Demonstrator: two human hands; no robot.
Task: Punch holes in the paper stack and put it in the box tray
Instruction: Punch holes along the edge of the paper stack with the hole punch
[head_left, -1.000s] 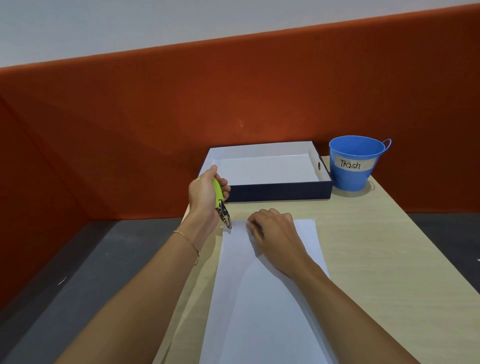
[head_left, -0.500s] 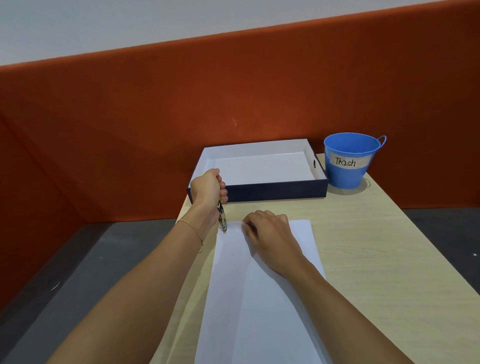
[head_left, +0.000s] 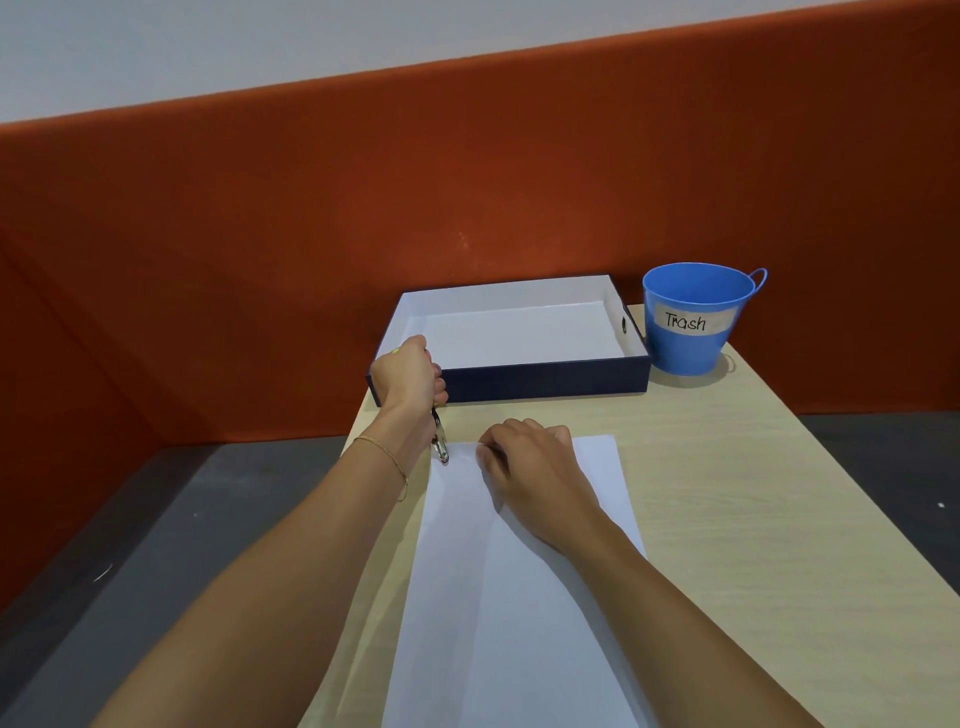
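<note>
A white paper stack (head_left: 514, 597) lies lengthwise on the light wooden table (head_left: 737, 519). My left hand (head_left: 408, 382) is squeezed around a hand-held hole punch (head_left: 440, 441); its metal jaws sit at the stack's far left corner. The punch's green handles are almost wholly hidden in my fist. My right hand (head_left: 535, 467) presses flat on the far end of the paper, fingers curled at the edge. The box tray (head_left: 511, 382), dark blue outside and white inside, stands just beyond the paper with nothing in it.
A blue bucket (head_left: 693, 325) labelled "Trash" stands right of the tray at the table's far corner. An orange partition (head_left: 467, 182) closes off the back and left. Dark grey floor (head_left: 156, 545) lies beside the table's left edge.
My left hand has closed tighter on the punch, hiding the green handle seen a second ago. The jaws have stayed at the paper's corner. My right hand has held still.
</note>
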